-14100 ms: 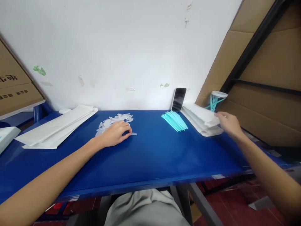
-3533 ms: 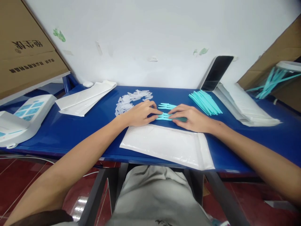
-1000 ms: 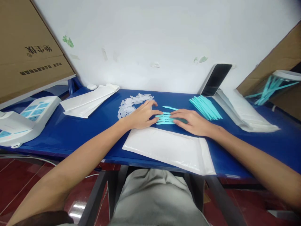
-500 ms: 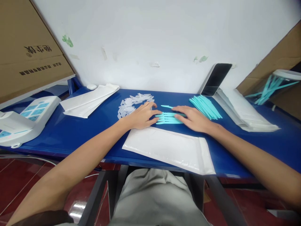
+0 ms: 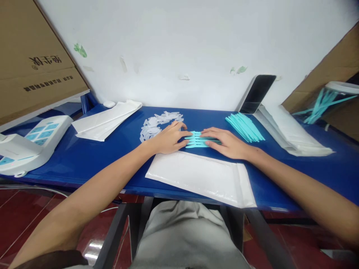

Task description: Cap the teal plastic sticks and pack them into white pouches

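Several slim turquoise plastic sticks (image 5: pixel 198 139), shaped like eyebrow razors, lie side by side in a row on the blue table. My left hand (image 5: pixel 169 137) is open at their left ends, thumb and forefinger apart and touching the ends. From the other side my right hand (image 5: pixel 228 142) reaches over the sticks, its fingers stretched out and resting on them; it hides their right ends. A larger turquoise pile (image 5: pixel 245 127) of such sticks is fanned beyond my right hand. Small translucent plastic caps (image 5: pixel 153 126) are heaped behind my left hand.
A white padded envelope (image 5: pixel 199 175) lies at the front edge. More white envelopes (image 5: pixel 108 121) are at the back left. A phone (image 5: pixel 258 93) leans on the wall near a white package (image 5: pixel 300 134). A power strip (image 5: pixel 42 136) and a clear tub (image 5: pixel 322 102) flank the table.
The loose stick at the back has joined the row, drawn toward me under my right hand's fingers. My right hand has shifted slightly left; my left hand has stayed put.
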`<state>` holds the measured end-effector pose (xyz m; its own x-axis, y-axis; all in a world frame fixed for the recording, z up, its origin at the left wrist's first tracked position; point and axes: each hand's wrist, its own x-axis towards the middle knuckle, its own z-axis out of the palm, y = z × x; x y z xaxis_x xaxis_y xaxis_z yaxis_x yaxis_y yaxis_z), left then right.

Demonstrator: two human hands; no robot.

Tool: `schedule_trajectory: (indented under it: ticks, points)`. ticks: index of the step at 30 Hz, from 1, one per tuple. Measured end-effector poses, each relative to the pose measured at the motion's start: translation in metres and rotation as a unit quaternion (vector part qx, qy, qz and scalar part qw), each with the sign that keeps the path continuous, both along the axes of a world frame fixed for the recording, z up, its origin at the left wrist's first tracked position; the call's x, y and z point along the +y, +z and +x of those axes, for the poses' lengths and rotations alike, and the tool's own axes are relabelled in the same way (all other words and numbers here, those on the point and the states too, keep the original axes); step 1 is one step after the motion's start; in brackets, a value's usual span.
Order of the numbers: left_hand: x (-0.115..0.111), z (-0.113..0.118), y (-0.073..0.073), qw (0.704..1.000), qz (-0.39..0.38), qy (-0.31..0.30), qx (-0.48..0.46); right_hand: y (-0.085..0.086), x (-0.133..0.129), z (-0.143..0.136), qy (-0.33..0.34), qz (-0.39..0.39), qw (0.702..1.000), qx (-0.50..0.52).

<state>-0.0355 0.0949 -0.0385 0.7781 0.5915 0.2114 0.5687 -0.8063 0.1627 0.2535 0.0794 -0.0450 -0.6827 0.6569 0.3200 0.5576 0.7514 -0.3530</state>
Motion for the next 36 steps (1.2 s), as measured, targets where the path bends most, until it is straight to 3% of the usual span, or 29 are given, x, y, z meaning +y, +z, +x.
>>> schedule_trajectory:
  ticks: [12,18,23,30,36]
  points:
    - [0.0,0.0,-0.001,1.0,0.022,-0.01,-0.013,-0.001,-0.004,0.0,0.019,0.019,1.0,-0.001]
    - [0.002,-0.004,0.016,0.994,0.1,-0.025,-0.034,-0.001,-0.006,0.0,0.03,0.022,0.999,-0.014]
    - [0.009,-0.017,0.028,0.987,0.154,0.028,-0.047,0.0,-0.008,-0.001,0.026,0.01,0.999,-0.014]
    - [0.029,-0.036,0.014,0.988,0.117,0.101,0.028,0.0,-0.008,-0.001,0.005,0.011,1.0,-0.027]
    - [0.034,-0.042,0.008,0.984,0.104,0.143,0.035,0.0,-0.008,-0.001,0.001,0.021,0.999,-0.044]
